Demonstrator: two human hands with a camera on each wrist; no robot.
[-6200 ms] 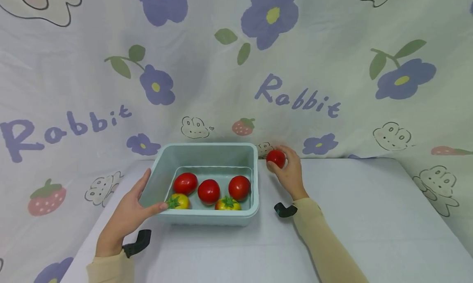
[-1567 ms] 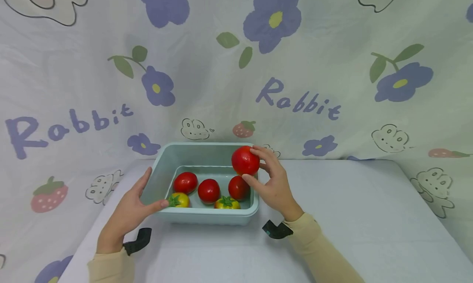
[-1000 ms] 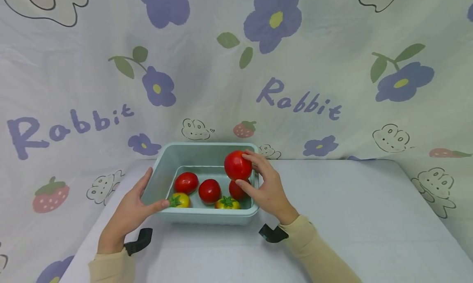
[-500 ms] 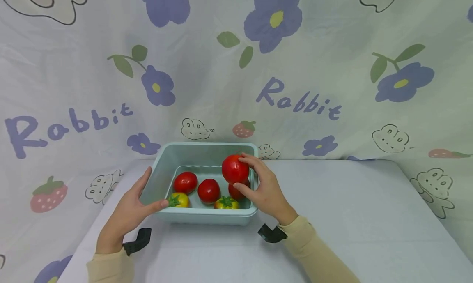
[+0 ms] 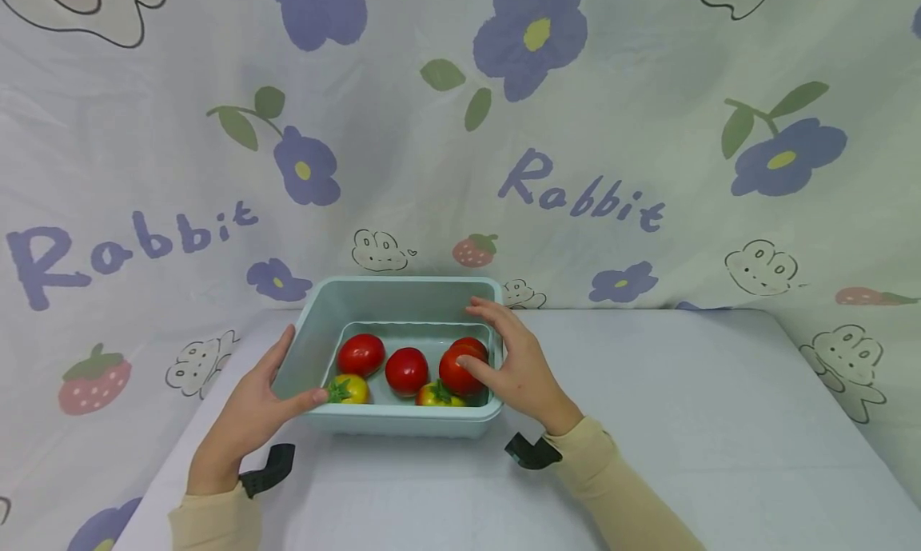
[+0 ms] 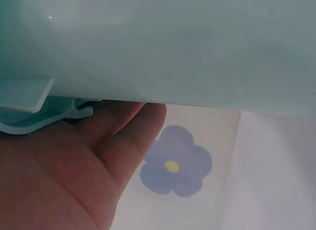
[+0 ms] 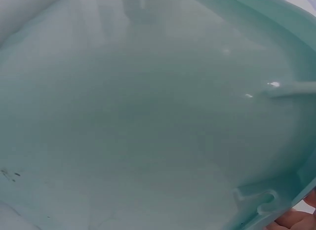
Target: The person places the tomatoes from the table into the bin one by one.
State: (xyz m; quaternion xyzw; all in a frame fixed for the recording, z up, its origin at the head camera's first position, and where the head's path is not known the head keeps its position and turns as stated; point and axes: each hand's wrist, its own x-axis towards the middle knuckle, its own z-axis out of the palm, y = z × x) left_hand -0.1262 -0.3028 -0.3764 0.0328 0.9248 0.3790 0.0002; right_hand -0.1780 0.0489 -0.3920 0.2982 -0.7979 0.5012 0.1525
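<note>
A pale green plastic bin (image 5: pixel 403 412) holds several red tomatoes and two yellow ones with green tops. My left hand (image 5: pixel 248 411) grips its left end, thumb over the front rim; in the left wrist view, fingers (image 6: pixel 131 141) reach along the outer wall under the rim. Over the right rim, my right hand (image 5: pixel 524 371) has thumb and fingers spread apart with nothing pinched. Beside its thumb, a red tomato (image 5: pixel 453 373) lies in the bin, overlapping another red tomato (image 5: pixel 472 345) and a yellow tomato (image 5: pixel 432 397). The bin's outer wall (image 7: pixel 148 116) fills most of the right wrist view.
The bin stands on a white-covered table (image 5: pixel 683 423). Behind it hangs a cloth (image 5: pixel 403 135) printed with flowers, rabbits and lettering. Two more red tomatoes, one at the left (image 5: pixel 361 354) and one in the middle (image 5: pixel 406 372), and a yellow tomato (image 5: pixel 349 389) lie in the bin.
My right hand brought a red tomato from the table right of the bin to above its right end, then let go. The tomato has dropped inside. My left hand has stayed put.
</note>
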